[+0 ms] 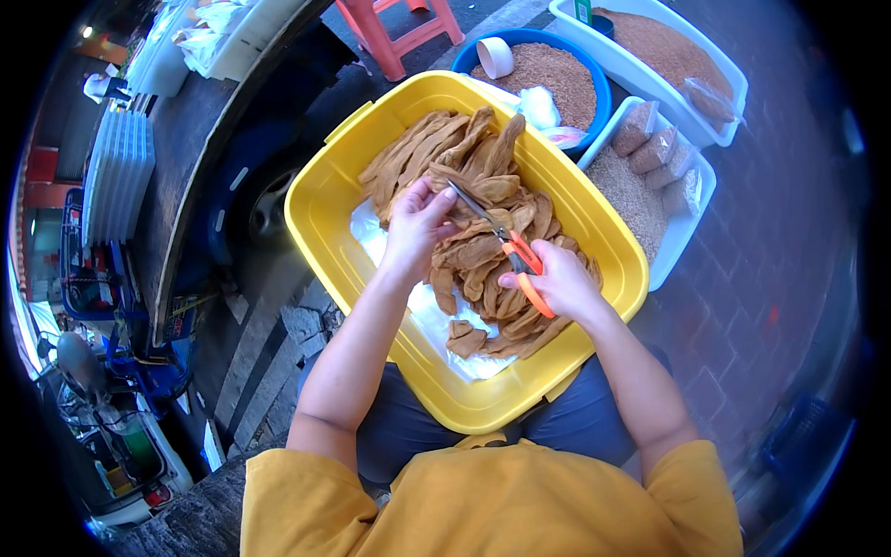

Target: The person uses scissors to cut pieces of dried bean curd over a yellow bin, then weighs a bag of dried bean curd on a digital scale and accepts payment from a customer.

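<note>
A yellow plastic tub [324,237] rests on my lap, holding a heap of brown, wrinkled, elongated pieces of food [480,257], perhaps preserved vegetable, partly on clear plastic sheeting [442,327]. My left hand [424,216] pinches one brown piece between thumb and fingers above the heap. Orange-handled scissors [522,254] are in my right hand [557,278], with fingers at the handle loops. Their blades point up and left, the tips beside my left thumb at the held piece. Whether the blades are parted is hard to tell.
Beyond the tub stand a blue basin [602,90] of brown grains with a white cup [495,58], and white bins [738,90] of grains and bagged portions. A red plastic stool [400,45] is at the top. To the left are a dark table [188,132] and a vehicle wheel [271,202].
</note>
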`<action>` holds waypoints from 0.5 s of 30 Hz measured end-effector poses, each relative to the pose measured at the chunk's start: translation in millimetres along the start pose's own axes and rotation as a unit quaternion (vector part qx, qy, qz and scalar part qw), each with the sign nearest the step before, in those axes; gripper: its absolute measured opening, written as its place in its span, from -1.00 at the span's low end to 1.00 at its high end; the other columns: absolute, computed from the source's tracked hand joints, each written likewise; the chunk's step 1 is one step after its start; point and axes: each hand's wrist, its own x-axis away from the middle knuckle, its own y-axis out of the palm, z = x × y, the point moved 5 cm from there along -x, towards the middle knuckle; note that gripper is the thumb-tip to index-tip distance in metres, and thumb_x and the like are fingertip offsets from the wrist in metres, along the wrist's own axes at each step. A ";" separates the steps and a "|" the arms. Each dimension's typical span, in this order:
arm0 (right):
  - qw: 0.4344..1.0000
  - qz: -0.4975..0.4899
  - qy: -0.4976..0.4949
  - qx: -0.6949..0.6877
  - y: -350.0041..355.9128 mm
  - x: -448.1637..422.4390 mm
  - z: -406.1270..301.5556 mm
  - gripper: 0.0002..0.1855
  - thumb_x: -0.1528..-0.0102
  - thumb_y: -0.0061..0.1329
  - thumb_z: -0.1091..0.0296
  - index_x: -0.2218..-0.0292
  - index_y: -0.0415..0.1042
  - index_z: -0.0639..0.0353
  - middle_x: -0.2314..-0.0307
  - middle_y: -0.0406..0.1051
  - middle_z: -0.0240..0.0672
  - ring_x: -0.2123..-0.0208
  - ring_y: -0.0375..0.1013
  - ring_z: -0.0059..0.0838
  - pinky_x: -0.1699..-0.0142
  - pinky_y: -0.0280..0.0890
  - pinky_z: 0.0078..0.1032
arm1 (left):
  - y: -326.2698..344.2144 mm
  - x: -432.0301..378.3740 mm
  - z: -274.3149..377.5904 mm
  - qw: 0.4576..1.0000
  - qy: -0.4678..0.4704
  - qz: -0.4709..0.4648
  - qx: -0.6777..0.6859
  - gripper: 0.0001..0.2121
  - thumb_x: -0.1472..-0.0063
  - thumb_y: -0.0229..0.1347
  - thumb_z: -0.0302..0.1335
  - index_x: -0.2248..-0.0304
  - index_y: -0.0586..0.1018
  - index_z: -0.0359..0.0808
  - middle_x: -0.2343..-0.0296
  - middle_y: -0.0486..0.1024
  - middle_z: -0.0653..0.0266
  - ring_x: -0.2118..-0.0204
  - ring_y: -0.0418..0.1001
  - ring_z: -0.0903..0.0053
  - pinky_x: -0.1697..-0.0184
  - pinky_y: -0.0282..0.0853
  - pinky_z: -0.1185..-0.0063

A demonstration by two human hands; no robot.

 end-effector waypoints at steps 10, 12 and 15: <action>0.999 -0.008 0.017 -0.043 18.5 1.2 2.9 -0.43 0.15 0.20 -0.11 0.49 0.27 0.24 0.67 0.23 -0.38 0.61 0.21 -0.56 0.47 0.15 -0.53 | 8.6 6.8 -0.5 0.999 -0.040 -0.021 -0.015 -0.84 -0.19 -0.02 -0.50 0.23 0.42 -0.32 0.38 0.48 0.35 0.33 0.45 0.67 0.29 0.46 0.57; 0.996 -0.045 0.038 -0.063 21.2 4.4 0.6 -0.47 0.11 0.19 -0.07 0.50 0.27 0.23 0.68 0.22 -0.45 0.64 0.18 -0.61 0.52 0.11 -0.55 | 4.6 2.8 -4.6 1.000 -0.010 -0.017 0.017 -0.83 -0.17 -0.05 -0.54 0.23 0.41 -0.34 0.38 0.49 0.32 0.28 0.45 0.64 0.22 0.43 0.58; 0.987 -0.041 0.009 -0.156 33.8 4.8 1.8 -0.51 0.09 0.19 -0.03 0.54 0.27 0.22 0.70 0.22 -0.47 0.65 0.19 -0.62 0.53 0.12 -0.57 | 6.2 -2.5 -11.8 0.999 0.026 -0.001 0.046 -0.76 -0.09 -0.14 -0.57 0.23 0.41 -0.41 0.32 0.49 0.15 0.22 0.46 0.46 0.11 0.38 0.48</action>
